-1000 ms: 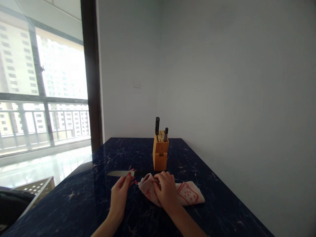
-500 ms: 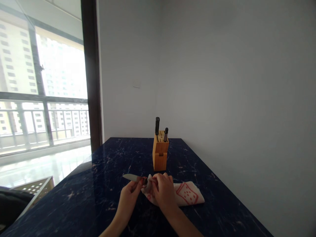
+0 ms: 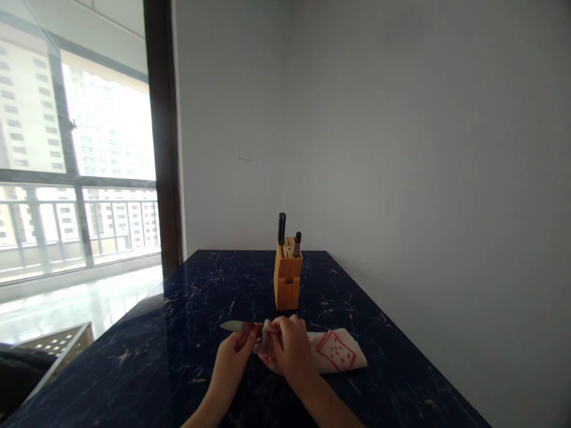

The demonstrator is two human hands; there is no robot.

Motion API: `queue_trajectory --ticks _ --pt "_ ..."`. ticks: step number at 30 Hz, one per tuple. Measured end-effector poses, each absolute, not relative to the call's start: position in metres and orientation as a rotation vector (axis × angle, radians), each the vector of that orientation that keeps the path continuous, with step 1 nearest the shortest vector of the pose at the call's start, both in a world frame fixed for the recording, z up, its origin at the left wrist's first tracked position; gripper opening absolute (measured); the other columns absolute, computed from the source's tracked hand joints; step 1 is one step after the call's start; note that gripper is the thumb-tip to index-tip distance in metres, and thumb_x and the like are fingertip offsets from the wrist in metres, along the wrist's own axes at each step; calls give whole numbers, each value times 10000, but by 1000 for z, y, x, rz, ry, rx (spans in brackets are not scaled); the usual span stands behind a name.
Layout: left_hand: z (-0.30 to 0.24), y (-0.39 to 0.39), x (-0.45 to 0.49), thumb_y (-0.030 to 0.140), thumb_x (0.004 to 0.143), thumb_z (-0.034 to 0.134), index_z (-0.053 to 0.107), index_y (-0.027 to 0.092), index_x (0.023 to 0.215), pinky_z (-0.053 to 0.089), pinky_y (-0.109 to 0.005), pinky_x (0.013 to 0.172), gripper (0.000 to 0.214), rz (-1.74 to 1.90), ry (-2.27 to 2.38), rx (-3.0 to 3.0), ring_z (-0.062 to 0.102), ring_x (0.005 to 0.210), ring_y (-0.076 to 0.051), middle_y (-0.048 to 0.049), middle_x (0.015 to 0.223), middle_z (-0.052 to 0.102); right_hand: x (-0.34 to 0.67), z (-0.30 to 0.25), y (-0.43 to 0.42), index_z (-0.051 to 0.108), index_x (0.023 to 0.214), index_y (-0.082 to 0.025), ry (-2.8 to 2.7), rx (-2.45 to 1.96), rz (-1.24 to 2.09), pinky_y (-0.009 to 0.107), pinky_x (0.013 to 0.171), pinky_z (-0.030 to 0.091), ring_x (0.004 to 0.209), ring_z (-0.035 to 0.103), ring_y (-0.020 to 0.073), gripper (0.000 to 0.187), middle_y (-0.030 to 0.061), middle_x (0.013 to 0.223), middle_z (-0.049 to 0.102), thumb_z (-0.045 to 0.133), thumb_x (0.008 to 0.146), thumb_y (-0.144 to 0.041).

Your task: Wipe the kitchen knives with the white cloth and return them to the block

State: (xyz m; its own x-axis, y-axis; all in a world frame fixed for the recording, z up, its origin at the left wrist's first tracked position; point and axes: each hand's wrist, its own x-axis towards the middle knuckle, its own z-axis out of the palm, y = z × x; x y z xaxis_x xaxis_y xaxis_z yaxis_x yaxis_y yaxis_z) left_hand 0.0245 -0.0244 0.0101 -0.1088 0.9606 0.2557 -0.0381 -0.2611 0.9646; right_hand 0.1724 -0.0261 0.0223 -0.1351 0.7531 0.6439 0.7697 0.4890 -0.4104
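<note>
A small kitchen knife (image 3: 231, 326) is held low over the dark table, its pale blade pointing left. My left hand (image 3: 228, 361) is closed, with thumb and fingers pinching the knife where blade and handle meet. My right hand (image 3: 293, 352) is closed on a white cloth with red markings (image 3: 341, 351), bunching one end of it against the knife's handle. The handle is mostly hidden by fingers and cloth. To the right, the folded remainder of the cloth lies flat on the table.
Just beyond my hands stands a wooden knife block (image 3: 286, 292) holding a black-handled knife (image 3: 281, 229) and another dark-handled tool (image 3: 297, 244). The dark blue marbled table (image 3: 214, 285) runs along a grey wall at right. A light perforated bin or chair (image 3: 66, 345) is at lower left.
The knife blade has turned a little and looks narrower and more level. My right hand has shifted slightly left with the bunched cloth. The whole view has moved slightly.
</note>
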Motion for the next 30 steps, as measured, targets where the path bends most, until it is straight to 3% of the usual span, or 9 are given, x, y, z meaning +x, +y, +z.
queue_trajectory --ticks 7,24,30 --pt "8 -23 22 358 654 653 683 146 868 462 -322 852 302 1513 1123 1267 624 914 -247 -37 901 706 174 20 -24 503 760 -212 -1882 -1365 -127 279 691 269 763 472 166 120 -3 760 572 445 780 -108" --pt "9 -24 25 351 643 679 687 145 871 479 -340 822 308 1502 985 1267 631 887 -257 -54 891 707 170 26 -29 496 775 -218 -1935 -1284 -118 290 700 251 761 469 162 112 -11 762 567 435 791 -126" --pt "9 -21 15 385 652 672 677 141 849 486 -349 802 314 1596 1015 1152 638 860 -255 -62 858 712 186 22 -16 520 749 -213 -1826 -1506 -217 320 692 232 756 497 182 109 1 722 587 479 757 -112"
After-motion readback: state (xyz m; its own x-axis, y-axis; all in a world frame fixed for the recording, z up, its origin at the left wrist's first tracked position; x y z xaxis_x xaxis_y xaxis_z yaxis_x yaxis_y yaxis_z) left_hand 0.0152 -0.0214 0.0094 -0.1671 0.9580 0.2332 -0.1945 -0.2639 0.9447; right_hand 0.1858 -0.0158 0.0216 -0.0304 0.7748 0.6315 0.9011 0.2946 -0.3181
